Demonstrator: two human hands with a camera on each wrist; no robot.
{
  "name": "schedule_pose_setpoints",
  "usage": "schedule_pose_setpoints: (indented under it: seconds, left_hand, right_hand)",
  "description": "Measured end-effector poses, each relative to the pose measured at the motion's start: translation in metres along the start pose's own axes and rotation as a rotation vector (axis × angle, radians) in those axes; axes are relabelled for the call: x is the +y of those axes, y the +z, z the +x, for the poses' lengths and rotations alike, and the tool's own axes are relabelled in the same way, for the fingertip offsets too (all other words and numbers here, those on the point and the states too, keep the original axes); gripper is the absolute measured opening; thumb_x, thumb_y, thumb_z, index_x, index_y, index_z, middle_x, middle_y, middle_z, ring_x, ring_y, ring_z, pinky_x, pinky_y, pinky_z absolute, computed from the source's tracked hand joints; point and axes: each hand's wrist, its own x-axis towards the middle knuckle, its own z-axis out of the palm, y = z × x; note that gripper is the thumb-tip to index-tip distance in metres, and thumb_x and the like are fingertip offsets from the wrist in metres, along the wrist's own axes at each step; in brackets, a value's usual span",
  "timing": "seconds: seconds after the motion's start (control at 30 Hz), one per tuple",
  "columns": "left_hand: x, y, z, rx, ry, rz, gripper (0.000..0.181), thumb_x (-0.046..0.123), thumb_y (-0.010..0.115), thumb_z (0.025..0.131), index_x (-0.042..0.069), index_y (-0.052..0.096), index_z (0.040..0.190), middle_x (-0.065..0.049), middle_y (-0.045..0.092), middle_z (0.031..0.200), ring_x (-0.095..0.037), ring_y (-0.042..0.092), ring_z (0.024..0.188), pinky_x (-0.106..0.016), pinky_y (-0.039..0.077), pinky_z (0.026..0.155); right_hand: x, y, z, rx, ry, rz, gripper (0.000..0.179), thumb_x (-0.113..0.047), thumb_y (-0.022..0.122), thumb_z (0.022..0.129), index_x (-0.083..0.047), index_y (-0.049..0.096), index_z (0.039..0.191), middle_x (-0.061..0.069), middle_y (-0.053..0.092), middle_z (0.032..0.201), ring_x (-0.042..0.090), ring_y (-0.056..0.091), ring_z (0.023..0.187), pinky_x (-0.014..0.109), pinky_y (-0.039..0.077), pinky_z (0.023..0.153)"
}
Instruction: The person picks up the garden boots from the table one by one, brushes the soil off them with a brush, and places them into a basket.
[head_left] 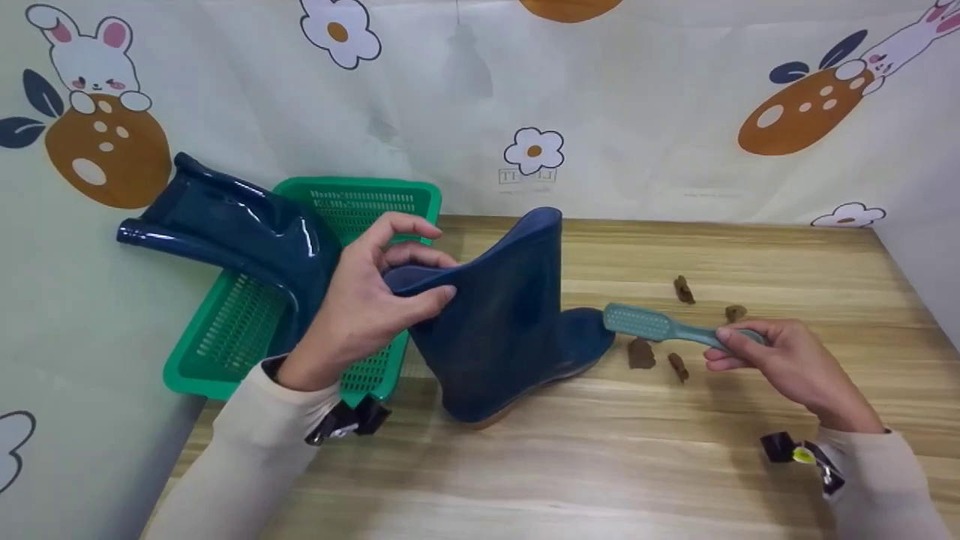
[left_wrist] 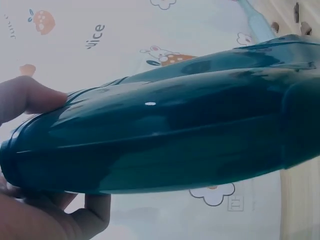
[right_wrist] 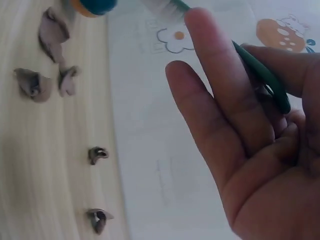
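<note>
A dark blue rubber boot (head_left: 502, 330) stands slightly tilted over the wooden table, its toe pointing right. My left hand (head_left: 367, 289) grips the boot's top rim, thumb on the near side and fingers on the far side. In the left wrist view, the glossy shaft of the boot (left_wrist: 165, 130) runs across the picture. My right hand (head_left: 787, 367) holds a green brush (head_left: 637, 322) by the end of its handle. The brush head, back upward, is right at the boot's toe. Pale bristles (right_wrist: 165, 10) show blurred in the right wrist view.
A second dark blue boot (head_left: 247, 225) lies in a green slotted basket (head_left: 191, 375) at the left, its shaft sticking out over the side. Several brown crumpled pieces (head_left: 641, 354) are scattered on the table (head_left: 600, 480) near the brush. A patterned sheet (head_left: 637, 112) hangs behind.
</note>
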Motion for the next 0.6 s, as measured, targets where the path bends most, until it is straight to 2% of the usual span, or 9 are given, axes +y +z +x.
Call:
schedule_pose_setpoints:
  seconds: [0.17, 0.23, 0.33, 0.43, 0.6]
  left_hand:
    - [0.0009, -0.0001, 0.0004, -0.007, 0.007, 0.020, 0.044, 0.002, 0.076, 0.074, 0.004, 0.050, 0.110, -0.008, 0.069, 0.089, -0.023, 0.064, 0.081, -0.037, 0.052, 0.070]
    - [0.0003, 0.0003, 0.0001, 0.000, 0.002, 0.013, 0.045, 0.003, 0.077, 0.074, 0.005, 0.050, 0.111, -0.008, 0.069, 0.088, -0.024, 0.064, 0.080, -0.037, 0.052, 0.069]
    - [-0.0009, 0.0010, -0.0001, 0.009, 0.002, -0.001, 0.045, 0.003, 0.077, 0.074, 0.004, 0.050, 0.111, -0.009, 0.069, 0.088, -0.025, 0.064, 0.081, -0.037, 0.052, 0.070]
    - [-0.0021, 0.0021, -0.0003, 0.014, 0.000, -0.018, 0.045, 0.003, 0.076, 0.075, 0.003, 0.050, 0.111, -0.009, 0.069, 0.088, -0.026, 0.063, 0.081, -0.037, 0.052, 0.070]
    - [-0.0028, 0.0019, -0.0019, 0.023, -0.004, -0.047, 0.043, 0.001, 0.074, 0.076, 0.002, 0.049, 0.111, -0.010, 0.069, 0.089, -0.028, 0.064, 0.080, -0.037, 0.052, 0.069]
  right_hand:
    - [0.0076, -0.0007, 0.0022, 0.053, 0.015, -0.066, 0.051, -0.040, 0.047, 0.096, 0.007, 0.057, 0.115, 0.009, 0.071, 0.092, 0.019, 0.068, 0.084, 0.023, 0.045, 0.086]
    - [0.0077, -0.0006, 0.0016, 0.059, 0.009, -0.063, 0.052, -0.040, 0.047, 0.095, 0.007, 0.057, 0.115, 0.009, 0.071, 0.091, 0.020, 0.068, 0.083, 0.023, 0.045, 0.086]
    - [0.0058, 0.0018, 0.0016, 0.032, 0.007, 0.010, 0.053, -0.041, 0.049, 0.094, 0.006, 0.057, 0.116, 0.011, 0.070, 0.094, 0.022, 0.068, 0.086, 0.017, 0.044, 0.085]
    - [0.0055, 0.0043, 0.0021, 0.005, 0.011, 0.052, 0.054, -0.041, 0.050, 0.094, 0.007, 0.055, 0.117, 0.012, 0.070, 0.096, 0.023, 0.068, 0.088, 0.017, 0.045, 0.085]
    - [0.0075, 0.0017, 0.0012, 0.036, 0.010, -0.001, 0.052, -0.040, 0.049, 0.095, 0.007, 0.056, 0.116, 0.010, 0.070, 0.093, 0.020, 0.068, 0.085, 0.014, 0.044, 0.081]
